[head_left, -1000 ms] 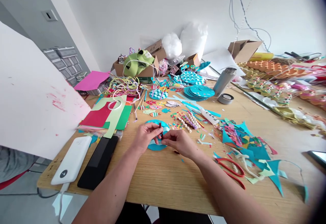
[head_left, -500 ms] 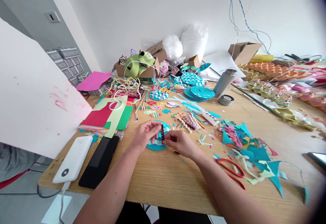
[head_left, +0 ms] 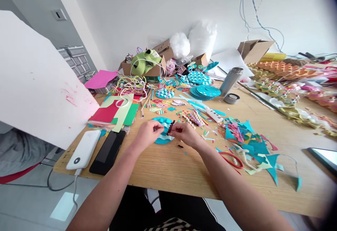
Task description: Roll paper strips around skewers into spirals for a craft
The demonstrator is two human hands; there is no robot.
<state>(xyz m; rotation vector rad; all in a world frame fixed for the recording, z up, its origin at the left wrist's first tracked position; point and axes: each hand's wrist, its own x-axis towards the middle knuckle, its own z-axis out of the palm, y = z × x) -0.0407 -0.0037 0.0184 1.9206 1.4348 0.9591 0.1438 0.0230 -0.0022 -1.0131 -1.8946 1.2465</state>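
Observation:
A short, dark brown crimped pipe cleaner [head_left: 171,127] stands at a slant in the fingertips of my right hand [head_left: 185,133]. My left hand [head_left: 150,132] is closed in a pinch just left of it; what its fingertips hold, if anything, is too small to tell. Under both hands lies a round blue paper disc [head_left: 163,141] with lighter wavy strips across it. A small dark brown piece [head_left: 180,146] rests on the wood below my right hand. Beyond that hand are several twisted pipe cleaners [head_left: 198,120] in cream, purple and brown.
A white glue bottle [head_left: 213,114] lies behind the pipe cleaners. Red-handled scissors [head_left: 233,160] and blue paper scraps [head_left: 256,150] are at the right. A black phone [head_left: 107,153] and white power bank [head_left: 83,149] sit left. Stacked blue discs [head_left: 205,92] and a steel flask [head_left: 231,81] stand farther back.
My left hand has let go of the pipe cleaner's upper end and moved slightly left. The pipe cleaner now leans in my right hand alone. The camera view has shifted a little.

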